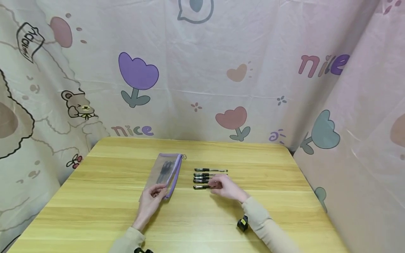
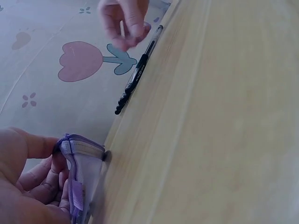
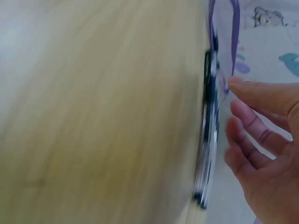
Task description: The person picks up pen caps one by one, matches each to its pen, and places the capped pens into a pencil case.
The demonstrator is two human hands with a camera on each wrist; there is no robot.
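Note:
My left hand (image 1: 150,202) pinches the near end of a see-through mesh pencil pouch (image 1: 154,174) with purple zip edging. The pouch's mouth gapes on its right side, and dark pen-like shapes (image 1: 166,170) show through the mesh. To the right of it, several black-and-clear gel pens (image 1: 201,170) lie roughly parallel on the table. Over their right ends hovers my right hand (image 1: 228,188). In the right wrist view its fingers are loosely bent, apart from the pens (image 3: 209,116), with nothing between them.
The wooden table (image 1: 104,196) reaches back to a printed cloth (image 1: 190,77), which also hangs along both sides. A small black device with a yellow mark (image 1: 243,223) is at the right wrist. Another black piece (image 1: 143,250) shows by the left sleeve.

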